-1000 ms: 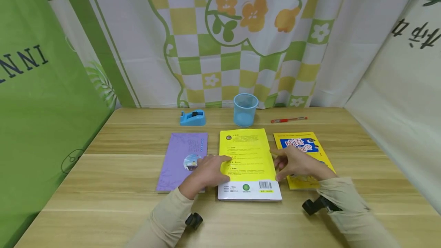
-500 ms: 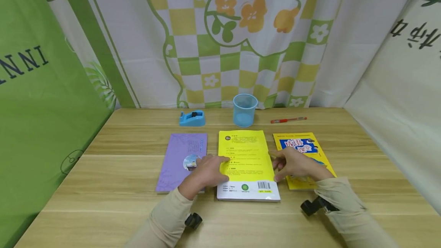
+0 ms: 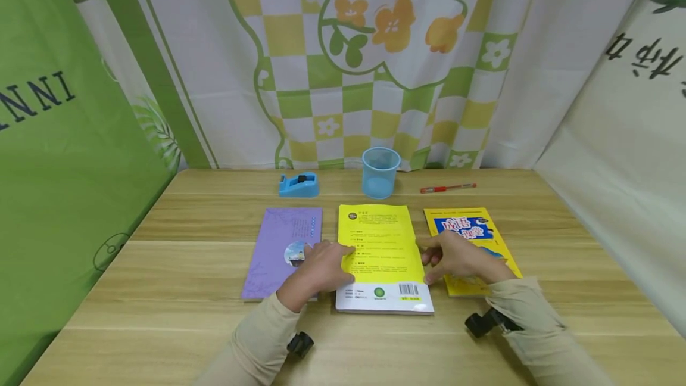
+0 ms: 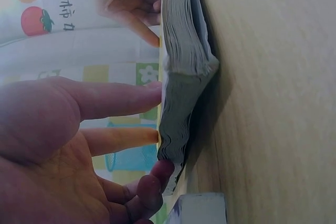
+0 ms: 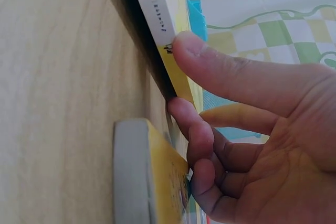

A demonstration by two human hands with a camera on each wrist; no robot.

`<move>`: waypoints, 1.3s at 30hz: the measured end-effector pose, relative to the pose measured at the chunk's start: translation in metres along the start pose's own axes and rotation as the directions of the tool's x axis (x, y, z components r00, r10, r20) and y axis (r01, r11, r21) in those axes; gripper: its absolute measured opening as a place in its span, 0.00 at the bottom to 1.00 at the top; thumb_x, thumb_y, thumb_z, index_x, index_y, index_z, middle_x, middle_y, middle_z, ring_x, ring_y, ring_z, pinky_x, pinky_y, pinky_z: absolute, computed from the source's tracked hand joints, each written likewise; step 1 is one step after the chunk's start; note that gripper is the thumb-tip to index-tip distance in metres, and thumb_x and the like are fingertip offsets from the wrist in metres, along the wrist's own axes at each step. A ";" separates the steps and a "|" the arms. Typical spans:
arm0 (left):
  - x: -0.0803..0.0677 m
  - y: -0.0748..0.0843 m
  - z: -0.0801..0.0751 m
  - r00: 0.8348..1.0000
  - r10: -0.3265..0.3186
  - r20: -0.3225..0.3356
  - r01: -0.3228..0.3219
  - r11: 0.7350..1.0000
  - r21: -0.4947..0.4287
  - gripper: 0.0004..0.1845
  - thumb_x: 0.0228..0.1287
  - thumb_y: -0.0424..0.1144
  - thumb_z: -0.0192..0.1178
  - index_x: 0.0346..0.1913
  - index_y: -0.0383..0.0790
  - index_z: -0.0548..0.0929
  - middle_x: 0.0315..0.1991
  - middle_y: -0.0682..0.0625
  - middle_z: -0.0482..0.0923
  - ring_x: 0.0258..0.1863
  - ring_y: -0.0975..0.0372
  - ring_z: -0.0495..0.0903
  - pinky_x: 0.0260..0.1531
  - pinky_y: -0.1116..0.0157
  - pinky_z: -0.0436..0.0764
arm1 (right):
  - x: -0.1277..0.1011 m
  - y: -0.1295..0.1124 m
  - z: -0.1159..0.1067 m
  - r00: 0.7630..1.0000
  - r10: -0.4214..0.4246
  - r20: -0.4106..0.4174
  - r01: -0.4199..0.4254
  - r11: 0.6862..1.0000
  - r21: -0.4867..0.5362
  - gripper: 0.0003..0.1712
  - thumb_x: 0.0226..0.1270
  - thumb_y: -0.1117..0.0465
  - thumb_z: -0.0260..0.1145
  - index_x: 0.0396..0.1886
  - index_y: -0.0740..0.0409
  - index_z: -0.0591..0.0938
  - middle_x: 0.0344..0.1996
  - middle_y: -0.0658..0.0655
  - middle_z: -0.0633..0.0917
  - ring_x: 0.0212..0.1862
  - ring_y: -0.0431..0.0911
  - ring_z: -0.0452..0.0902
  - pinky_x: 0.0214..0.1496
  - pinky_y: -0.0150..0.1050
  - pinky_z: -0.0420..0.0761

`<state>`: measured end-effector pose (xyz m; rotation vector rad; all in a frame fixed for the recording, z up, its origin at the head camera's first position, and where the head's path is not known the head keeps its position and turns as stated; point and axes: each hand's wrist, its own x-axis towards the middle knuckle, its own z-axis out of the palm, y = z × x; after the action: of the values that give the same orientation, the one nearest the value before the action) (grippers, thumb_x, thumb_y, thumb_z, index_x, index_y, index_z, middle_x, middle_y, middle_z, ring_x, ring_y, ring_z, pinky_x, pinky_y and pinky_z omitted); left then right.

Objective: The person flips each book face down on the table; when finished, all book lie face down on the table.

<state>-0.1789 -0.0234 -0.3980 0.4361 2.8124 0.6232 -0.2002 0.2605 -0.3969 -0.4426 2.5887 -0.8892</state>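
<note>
Here we see the yellow book [image 3: 382,255] lying on the table [image 3: 177,314] between a purple book [image 3: 281,249] and a second yellow book [image 3: 471,243], the left hand [image 3: 321,267] touching its left edge with straight fingers, the right hand [image 3: 455,258] pinching its right edge.

On the wooden worktop [image 3: 187,290] a purple book [image 3: 278,252] lies flat at the left side, and a yellow book with a blue title [image 3: 471,237] lies at the right side. Behind them, near the curtain, stands a blue tape dispenser [image 3: 299,184]. Just beside it to the right is a clear blue cup [image 3: 381,172], upright. Further right a red pen [image 3: 448,187] lies on the wood. A checked curtain with orange flowers [image 3: 375,46] hangs at the back, and a green sheet with dark letters [image 3: 59,136] closes the left side.
</note>
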 end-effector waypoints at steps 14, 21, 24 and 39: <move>0.001 -0.002 -0.003 1.000 -0.013 0.004 0.013 1.000 -0.009 0.31 0.54 0.39 0.73 0.65 0.43 0.81 0.58 0.41 0.81 0.43 0.54 0.71 0.48 0.48 0.63 | 0.005 0.000 0.001 1.000 -0.024 0.015 0.024 0.999 -0.033 0.30 0.49 0.65 0.82 0.53 0.67 0.83 0.31 0.51 0.81 0.34 0.44 0.73 0.35 0.32 0.70; -0.002 -0.002 -0.009 0.999 0.002 -0.048 -0.003 1.000 -0.024 0.28 0.57 0.40 0.72 0.63 0.44 0.83 0.61 0.40 0.80 0.48 0.51 0.72 0.52 0.46 0.63 | 0.007 -0.003 -0.003 1.000 0.025 -0.009 -0.026 0.999 -0.019 0.14 0.52 0.62 0.81 0.38 0.57 0.86 0.32 0.51 0.83 0.36 0.46 0.73 0.39 0.37 0.73; -0.003 0.001 -0.013 0.996 0.016 -0.089 -0.016 1.000 0.005 0.26 0.61 0.42 0.69 0.63 0.45 0.82 0.59 0.40 0.80 0.47 0.50 0.71 0.50 0.46 0.63 | 0.007 -0.002 -0.006 0.999 0.012 -0.047 -0.013 1.000 -0.020 0.17 0.54 0.59 0.80 0.44 0.58 0.88 0.34 0.50 0.86 0.37 0.45 0.75 0.41 0.38 0.76; 0.009 0.066 0.008 0.969 0.217 -0.117 -0.224 0.973 -0.057 0.28 0.62 0.49 0.70 0.65 0.50 0.81 0.43 0.48 0.81 0.42 0.61 0.74 0.48 0.55 0.67 | -0.027 0.039 -0.044 0.969 -0.094 -0.227 0.085 0.995 -0.048 0.40 0.58 0.55 0.78 0.67 0.68 0.76 0.42 0.60 0.88 0.39 0.41 0.79 0.38 0.32 0.80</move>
<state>-0.1695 0.0394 -0.3772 0.7300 2.8571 0.8106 -0.2018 0.3239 -0.3832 -0.4973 2.8190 -0.9744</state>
